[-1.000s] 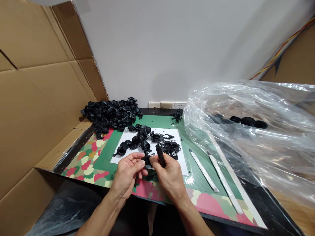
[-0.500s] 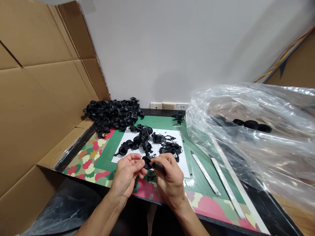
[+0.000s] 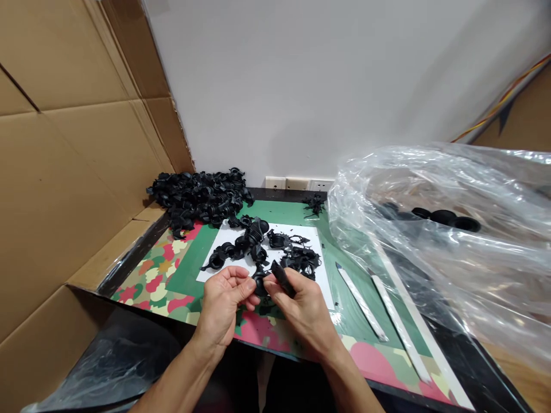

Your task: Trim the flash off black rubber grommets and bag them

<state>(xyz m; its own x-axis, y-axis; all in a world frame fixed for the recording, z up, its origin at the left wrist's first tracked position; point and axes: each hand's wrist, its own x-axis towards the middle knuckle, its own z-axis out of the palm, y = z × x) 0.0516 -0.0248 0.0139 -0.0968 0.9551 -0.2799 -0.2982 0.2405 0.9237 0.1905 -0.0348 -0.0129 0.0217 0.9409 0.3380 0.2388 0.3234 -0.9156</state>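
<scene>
My left hand (image 3: 222, 302) is closed, pinching a small round black rubber part (image 3: 259, 284) between thumb and fingers. My right hand (image 3: 309, 310) is wrapped round a dark, stick-like tool (image 3: 282, 279) whose upper end points up and away; its kind I cannot make out. The right thumb and fingertip meet the right edge of the rubber part. Just beyond, ribbed black rubber bellows (image 3: 255, 232) lie on a white sheet (image 3: 325, 287). Black rubber scraps (image 3: 303, 261) are heaped at the sheet's right side.
A large pile of black rubber pieces (image 3: 202, 198) fills the back left, near a cardboard wall (image 3: 86, 155). Two white-wrapped sticks (image 3: 361, 304) lie at right. A clear plastic bag (image 3: 430, 172) holds black round parts. More scraps (image 3: 314, 205) sit by the wall sockets (image 3: 297, 183).
My right hand has turned, so the dark tool now points up and away rather than at the rubber part. The right fingers have come to the part's edge. The left hand keeps its pinch.
</scene>
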